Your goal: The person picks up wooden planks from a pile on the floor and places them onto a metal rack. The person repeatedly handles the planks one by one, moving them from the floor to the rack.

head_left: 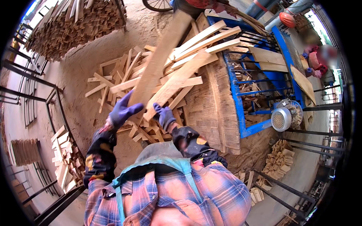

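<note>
A: Count?
B: Two gloved hands, two planks in hand. Left hand (pixel 122 112) grips a long pale plank (pixel 158 62), fingers wrapped around its lower end. Right hand (pixel 164 116) closes on a second plank (pixel 177 81), which slants up to the right.
A: Loose wood?
B: Too many to count: a scrap heap (pixel 120 81) on the dirt floor (pixel 81 64), one stacked pile (pixel 68 26) upper left.
A: Surroundings?
B: One blue metal frame (pixel 241 109), one grey motor (pixel 283 118) beside it, dark railings left.
A: Pose?
B: Both forearms raised forward, planks held over the heap.
</note>
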Tool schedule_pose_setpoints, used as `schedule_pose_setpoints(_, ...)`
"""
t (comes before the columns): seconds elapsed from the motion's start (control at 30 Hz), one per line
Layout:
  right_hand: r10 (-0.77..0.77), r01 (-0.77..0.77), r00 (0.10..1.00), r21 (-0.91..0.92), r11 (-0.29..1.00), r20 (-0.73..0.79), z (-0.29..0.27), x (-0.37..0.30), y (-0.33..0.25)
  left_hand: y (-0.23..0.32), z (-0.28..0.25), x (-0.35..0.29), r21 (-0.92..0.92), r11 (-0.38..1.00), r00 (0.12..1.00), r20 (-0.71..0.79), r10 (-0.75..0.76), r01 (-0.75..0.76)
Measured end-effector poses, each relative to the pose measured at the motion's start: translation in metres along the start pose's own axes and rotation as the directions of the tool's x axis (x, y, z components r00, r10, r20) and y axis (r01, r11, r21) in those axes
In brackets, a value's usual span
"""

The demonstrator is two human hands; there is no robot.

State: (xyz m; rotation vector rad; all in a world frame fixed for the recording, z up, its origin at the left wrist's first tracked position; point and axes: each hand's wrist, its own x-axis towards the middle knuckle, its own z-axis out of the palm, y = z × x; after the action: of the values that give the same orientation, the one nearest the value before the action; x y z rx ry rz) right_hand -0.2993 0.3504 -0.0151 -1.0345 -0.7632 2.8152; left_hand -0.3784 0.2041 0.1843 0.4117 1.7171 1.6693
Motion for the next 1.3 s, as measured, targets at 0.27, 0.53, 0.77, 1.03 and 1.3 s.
schedule_pose_setpoints(0.27, -0.241, 0.684, 0.695, -0.726, -0.069, 0.678, -0.060, 0.000, 0.041, -0.161, -0.014, 0.031, 0.118, 0.984, 0.989, 0.053, -0.139, 0.132)
schedule_pose_setpoints(0.53, -0.117, 0.218, 0.970, -0.552, 0.805, 0.212, -0.097, -0.013, 0.032, -0.191, 0.026, 0.053, 0.164, 0.946, 0.945, 0.131, -0.301, 0.279)
schedule_pose_setpoints(0.77, 0.089, -0.028, 0.991, -0.507, 0.862, 0.097, -0.120, 0.010, 0.033, -0.183, 0.057, 0.065, -0.234, 0.901, 0.930, 0.047, -0.365, 0.366)
schedule_pose_setpoints(1.03, 0.088, -0.134, 0.990, -0.571, 0.810, -0.108, -0.088, -0.055, -0.085, -0.227, 0.069, 0.071, -0.466, 0.810, 0.902, -0.053, -0.428, 0.357)
schedule_pose_setpoints(1.3, -0.093, 0.099, 0.994, 0.094, 0.991, -0.064, -0.162, 0.036, -0.264, -0.168, 0.061, 0.043, -0.049, 0.983, 0.951, -0.248, -0.185, 0.179)
